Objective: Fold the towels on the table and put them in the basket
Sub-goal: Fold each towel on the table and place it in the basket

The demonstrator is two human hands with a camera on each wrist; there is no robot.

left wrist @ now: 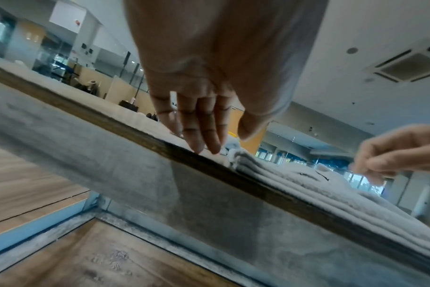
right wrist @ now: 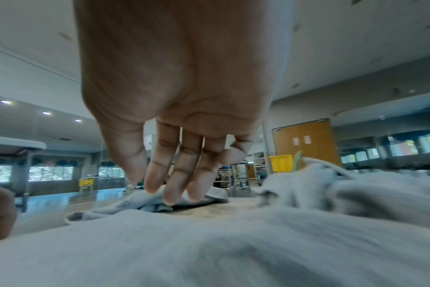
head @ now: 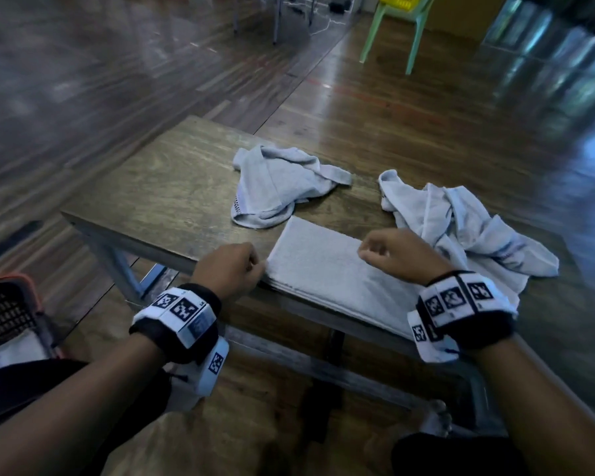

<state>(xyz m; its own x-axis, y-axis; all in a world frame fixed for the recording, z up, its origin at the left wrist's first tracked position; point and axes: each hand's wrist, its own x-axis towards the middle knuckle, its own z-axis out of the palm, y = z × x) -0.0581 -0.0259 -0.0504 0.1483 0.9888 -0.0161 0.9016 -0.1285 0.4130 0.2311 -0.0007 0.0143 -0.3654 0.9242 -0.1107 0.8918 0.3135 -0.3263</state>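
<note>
A folded grey towel [head: 330, 269] lies along the front edge of the wooden table [head: 165, 187]. My left hand [head: 259, 266] is at its left end. In the left wrist view that left hand [left wrist: 209, 149] has straight fingers touching the table edge beside the stacked layers of the folded towel [left wrist: 295, 180]. My right hand [head: 366, 253] hovers over the towel's far right edge. In the right wrist view this right hand [right wrist: 169, 192] hangs relaxed above the folded towel [right wrist: 209, 242] and holds nothing. Two crumpled towels [head: 282, 187] [head: 461, 228] lie behind.
A dark mesh basket with an orange rim [head: 18, 280] stands on the floor at my left, with something pale inside. The table's left half is bare wood. A green chair [head: 389, 32] carrying a yellow crate [head: 399, 1] stands far back on the wooden floor.
</note>
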